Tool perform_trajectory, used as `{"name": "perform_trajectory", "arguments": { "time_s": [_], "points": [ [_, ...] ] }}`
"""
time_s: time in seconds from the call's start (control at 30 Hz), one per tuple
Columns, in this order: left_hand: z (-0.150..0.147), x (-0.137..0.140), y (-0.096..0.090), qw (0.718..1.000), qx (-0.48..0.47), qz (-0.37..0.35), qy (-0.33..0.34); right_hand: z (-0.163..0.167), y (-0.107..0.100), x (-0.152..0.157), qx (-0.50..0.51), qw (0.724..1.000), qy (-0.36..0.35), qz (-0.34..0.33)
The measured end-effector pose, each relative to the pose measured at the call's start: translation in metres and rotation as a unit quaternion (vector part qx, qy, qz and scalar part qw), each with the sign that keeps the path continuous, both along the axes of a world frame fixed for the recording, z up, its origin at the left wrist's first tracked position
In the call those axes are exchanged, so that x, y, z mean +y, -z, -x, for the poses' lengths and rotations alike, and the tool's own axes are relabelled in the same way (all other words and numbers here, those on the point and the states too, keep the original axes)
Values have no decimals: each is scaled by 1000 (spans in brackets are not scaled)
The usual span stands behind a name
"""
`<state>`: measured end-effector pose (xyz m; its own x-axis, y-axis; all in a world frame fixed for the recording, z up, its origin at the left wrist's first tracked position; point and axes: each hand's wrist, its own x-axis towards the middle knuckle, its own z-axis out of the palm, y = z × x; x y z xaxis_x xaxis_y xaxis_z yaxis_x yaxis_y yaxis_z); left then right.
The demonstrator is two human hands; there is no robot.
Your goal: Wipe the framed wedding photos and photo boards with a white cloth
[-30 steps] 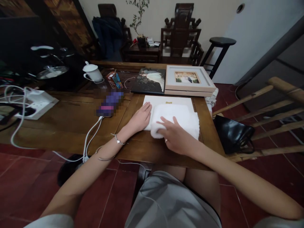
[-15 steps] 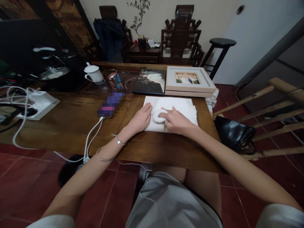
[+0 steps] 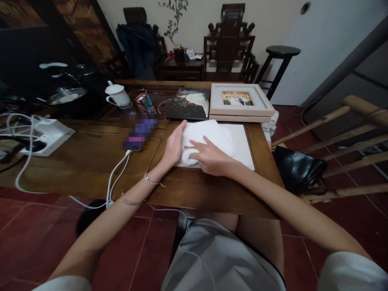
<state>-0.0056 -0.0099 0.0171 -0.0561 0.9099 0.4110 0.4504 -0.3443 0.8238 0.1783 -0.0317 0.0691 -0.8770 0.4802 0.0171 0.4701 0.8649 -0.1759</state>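
A white fluffy cloth (image 3: 209,135) lies bunched over the left part of a flat white panel (image 3: 239,141) near the table's front edge. On the cloth's near side rests my right hand (image 3: 210,155), its fingers spread and pressing down on the fabric. My left hand (image 3: 174,145) stands on edge at the panel's left side, fingers straight and together, touching or nearly touching the cloth. The panel's left part is hidden beneath the cloth and my hands.
Behind the panel lie a dark picture panel (image 3: 189,105) and a light picture frame (image 3: 242,101). To the left are a phone (image 3: 141,133) with white cables, a lidded white cup (image 3: 118,96), a small box (image 3: 145,104) and a power strip (image 3: 50,137). A wooden chair (image 3: 339,149) stands right.
My right hand has slid left with the cloth, baring the panel's right part. Its fingers have spread wider. My left hand has shifted slightly left and turned on edge.
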Motion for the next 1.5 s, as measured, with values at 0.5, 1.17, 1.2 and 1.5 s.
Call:
{"name": "perform_trajectory", "arguments": {
  "time_s": [0.5, 1.17, 1.2, 1.5],
  "points": [
    [2, -10, -3, 972, 236, 3, -8, -33, -43, 34, 58, 986, 57, 147],
    [2, -14, -9, 945, 324, 39, 19, 13, -45, 89, 73, 975, 171, 120],
    [2, -14, -8, 946, 321, 37, 19, 6, -48, 88, 64, 974, 182, 121],
    [5, -10, -1, 944, 326, 27, 36, -85, -34, 88, 110, 950, 278, 94]
  ]
}}
